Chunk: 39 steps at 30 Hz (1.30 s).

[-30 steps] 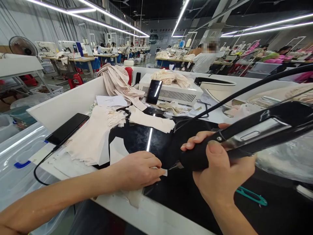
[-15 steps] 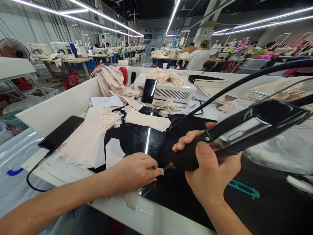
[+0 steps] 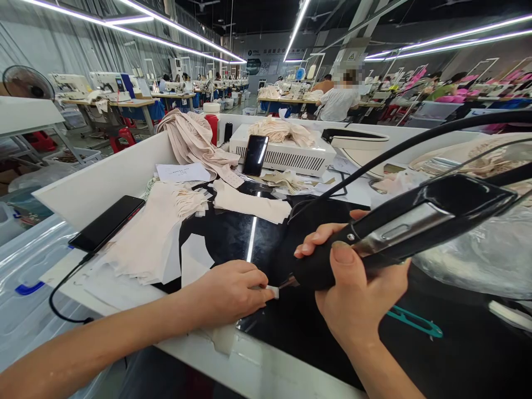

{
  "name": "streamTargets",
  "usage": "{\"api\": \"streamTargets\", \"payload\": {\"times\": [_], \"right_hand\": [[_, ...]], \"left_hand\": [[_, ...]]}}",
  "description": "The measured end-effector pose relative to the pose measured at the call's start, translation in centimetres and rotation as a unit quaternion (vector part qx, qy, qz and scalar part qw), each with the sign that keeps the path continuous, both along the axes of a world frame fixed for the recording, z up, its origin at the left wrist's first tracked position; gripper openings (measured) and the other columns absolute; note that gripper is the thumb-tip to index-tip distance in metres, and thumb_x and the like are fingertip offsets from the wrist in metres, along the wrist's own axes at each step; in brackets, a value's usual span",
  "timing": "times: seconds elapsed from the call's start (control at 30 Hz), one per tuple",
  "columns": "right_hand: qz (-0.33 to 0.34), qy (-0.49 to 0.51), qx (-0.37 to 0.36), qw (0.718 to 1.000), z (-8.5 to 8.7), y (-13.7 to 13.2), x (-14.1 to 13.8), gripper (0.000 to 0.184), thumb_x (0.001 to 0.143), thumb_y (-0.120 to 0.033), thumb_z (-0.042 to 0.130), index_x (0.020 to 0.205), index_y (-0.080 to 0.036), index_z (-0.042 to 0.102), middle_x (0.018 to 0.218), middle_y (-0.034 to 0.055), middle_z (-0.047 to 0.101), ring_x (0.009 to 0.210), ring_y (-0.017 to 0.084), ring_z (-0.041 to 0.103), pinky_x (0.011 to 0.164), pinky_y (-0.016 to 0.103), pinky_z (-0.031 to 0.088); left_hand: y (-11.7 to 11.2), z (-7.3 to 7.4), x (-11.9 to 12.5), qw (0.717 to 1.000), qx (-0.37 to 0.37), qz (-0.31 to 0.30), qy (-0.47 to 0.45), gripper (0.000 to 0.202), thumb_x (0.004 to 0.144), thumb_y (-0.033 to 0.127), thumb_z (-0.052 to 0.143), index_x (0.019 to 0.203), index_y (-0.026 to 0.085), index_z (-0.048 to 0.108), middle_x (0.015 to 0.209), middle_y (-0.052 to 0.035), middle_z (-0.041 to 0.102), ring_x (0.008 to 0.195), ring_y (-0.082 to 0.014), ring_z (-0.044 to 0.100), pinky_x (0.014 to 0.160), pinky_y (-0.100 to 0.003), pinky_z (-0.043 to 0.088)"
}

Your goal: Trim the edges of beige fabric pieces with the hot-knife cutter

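Note:
My right hand (image 3: 361, 293) is wrapped round a thick black corded hand tool (image 3: 399, 227) with a silver lever along its side. Its narrow metal tip (image 3: 290, 282) points left, at or very near a small pale piece (image 3: 273, 291) that looks like fabric. My left hand (image 3: 236, 291) pinches that piece between thumb and fingers, low over the glossy black work surface (image 3: 233, 238). Most of the piece is hidden by my fingers. A cream fabric strip (image 3: 253, 204) lies flat beyond both hands. To the left is a stack of cream fabric pieces (image 3: 141, 238).
A teal thread snipper (image 3: 415, 321) lies right of my right hand. One phone (image 3: 108, 221) lies at left with a cable; another phone (image 3: 255, 155) leans on a white vented box (image 3: 286, 155). A clear plastic bag (image 3: 477, 249) is at right. The tool's black cable (image 3: 399, 141) arcs overhead.
Both hands stay almost in place, with the tool tip still by the small piece. The tool's rear end has dipped slightly. The whole view has shifted a little.

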State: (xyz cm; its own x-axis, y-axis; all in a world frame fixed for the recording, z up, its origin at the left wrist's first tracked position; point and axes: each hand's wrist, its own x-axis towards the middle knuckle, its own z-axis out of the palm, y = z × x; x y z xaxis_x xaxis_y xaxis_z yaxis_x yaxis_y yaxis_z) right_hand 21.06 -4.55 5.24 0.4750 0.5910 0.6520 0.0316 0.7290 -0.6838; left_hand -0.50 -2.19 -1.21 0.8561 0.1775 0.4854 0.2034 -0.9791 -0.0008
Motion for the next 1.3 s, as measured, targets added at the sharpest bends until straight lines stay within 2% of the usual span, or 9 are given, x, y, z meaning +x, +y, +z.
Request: {"api": "streamTargets", "payload": {"times": [0.37, 0.57, 0.83, 1.03, 1.2, 1.3], "right_hand": [[-0.002, 0.048, -0.001, 0.999, 0.42, 0.29, -0.6, 0.062, 0.087, -0.062, 0.12, 0.124, -0.033, 0.08, 0.083, -0.0087, 0.077, 0.057, 0.02, 0.071, 0.053, 0.036, 0.067], [0.007, 0.022, 0.007, 1.0, 0.11, 0.25, -0.17, 0.055, 0.094, -0.06, 0.117, 0.125, -0.032, 0.081, 0.084, -0.0072, 0.079, 0.061, 0.019, 0.072, 0.055, 0.033, 0.066], [0.011, 0.026, 0.009, 1.0, 0.14, 0.12, -0.24, 0.056, 0.095, -0.058, 0.118, 0.128, -0.033, 0.081, 0.085, -0.0071, 0.079, 0.06, 0.02, 0.073, 0.054, 0.035, 0.067], [-0.006, 0.009, -0.002, 1.0, 0.11, 0.24, -0.29, 0.059, 0.095, -0.066, 0.116, 0.127, -0.033, 0.078, 0.083, -0.0078, 0.078, 0.057, 0.021, 0.073, 0.053, 0.037, 0.069], [0.002, 0.007, -0.008, 1.0, -0.07, 0.2, -0.24, 0.051, 0.1, -0.059, 0.113, 0.127, -0.033, 0.078, 0.086, -0.0073, 0.078, 0.061, 0.02, 0.073, 0.058, 0.037, 0.07], [-0.001, 0.024, -0.009, 1.0, -0.2, 0.09, -0.12, 0.052, 0.098, -0.058, 0.113, 0.13, -0.034, 0.079, 0.088, -0.0063, 0.077, 0.062, 0.021, 0.071, 0.057, 0.038, 0.069]], "left_hand": [[0.03, -0.17, -0.15, 1.0, 0.023, 0.013, 0.009, 0.023, 0.133, 0.016, 0.065, 0.137, 0.012, 0.087, 0.11, -0.0071, 0.083, 0.105, -0.0209, 0.083, 0.114, -0.033, 0.072], [0.03, -0.25, 0.31, 0.999, 0.032, 0.011, 0.007, 0.021, 0.131, 0.016, 0.069, 0.139, 0.012, 0.088, 0.115, -0.0078, 0.085, 0.108, -0.0212, 0.083, 0.115, -0.033, 0.072], [-0.13, -0.12, 0.32, 0.999, 0.024, 0.016, 0.029, 0.021, 0.13, 0.016, 0.072, 0.143, 0.012, 0.088, 0.119, -0.009, 0.086, 0.111, -0.0218, 0.084, 0.114, -0.036, 0.073], [-0.27, -0.12, 0.38, 0.999, 0.025, 0.021, 0.037, 0.023, 0.131, 0.017, 0.07, 0.144, 0.014, 0.089, 0.121, -0.0098, 0.088, 0.113, -0.0222, 0.085, 0.115, -0.037, 0.075], [-0.38, 0.04, 0.25, 0.999, 0.005, 0.027, 0.037, 0.025, 0.133, 0.02, 0.068, 0.146, 0.013, 0.088, 0.124, -0.0116, 0.088, 0.117, -0.0232, 0.086, 0.116, -0.037, 0.074], [-0.37, 0.12, 0.22, 0.999, -0.009, 0.025, 0.023, 0.023, 0.132, 0.021, 0.07, 0.144, 0.011, 0.087, 0.123, -0.0122, 0.087, 0.117, -0.0232, 0.086, 0.116, -0.036, 0.074]]}}
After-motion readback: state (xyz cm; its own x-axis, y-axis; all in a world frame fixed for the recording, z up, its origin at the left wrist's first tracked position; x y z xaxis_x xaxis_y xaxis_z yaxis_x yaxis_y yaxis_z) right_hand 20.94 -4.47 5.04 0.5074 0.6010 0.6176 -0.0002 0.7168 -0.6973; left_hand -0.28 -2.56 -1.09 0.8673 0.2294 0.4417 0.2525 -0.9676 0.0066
